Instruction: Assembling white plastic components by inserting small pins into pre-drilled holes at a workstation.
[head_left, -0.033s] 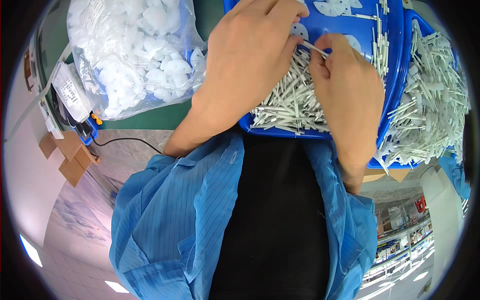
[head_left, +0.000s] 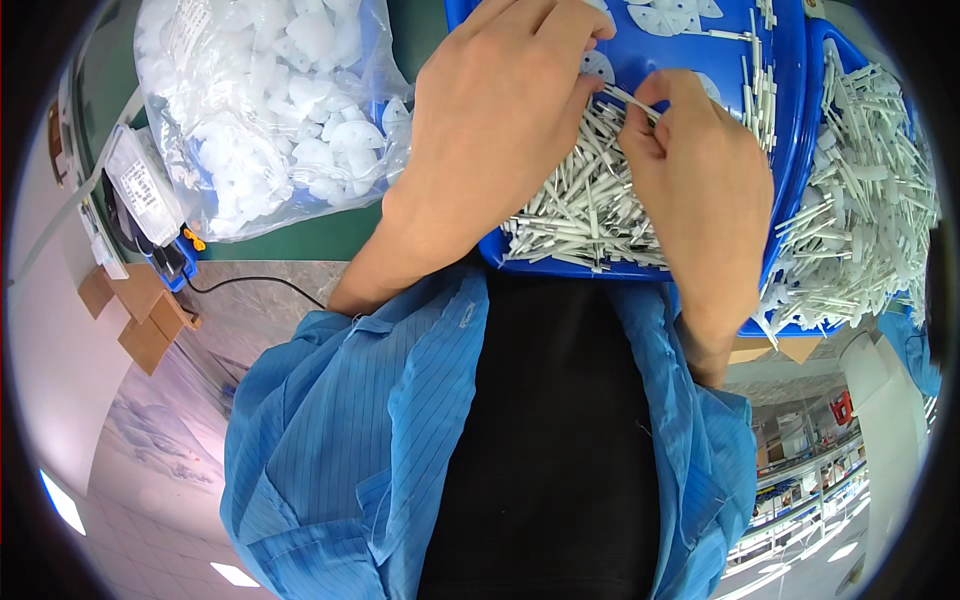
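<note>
Above a blue tray [head_left: 625, 268], my two hands come close together. My right hand [head_left: 700, 190] is closed in a pinch on one end of a thin white rod [head_left: 630, 98]. The rod's other end meets the thumb of my left hand [head_left: 500, 120], whose fingers are curled and partly hidden. Beside that thumb is a translucent white plastic disc [head_left: 597, 67] with small holes; whether my left fingers touch it I cannot tell. Beneath both hands lies a heap of short white rods [head_left: 590, 215]. More holed white discs [head_left: 670, 15] lie at the tray's far side.
On the left, a clear plastic bag [head_left: 290, 120] full of white discs rests on the green table [head_left: 310, 238]. A second blue bin [head_left: 835, 45] at right holds a pile of rods with white pieces attached [head_left: 860, 200]. A white box [head_left: 145, 185] stands far left, near a black cable [head_left: 250, 280].
My right hand has shifted very slightly right and down with the rod. The disc beside my left thumb shows a little more.
</note>
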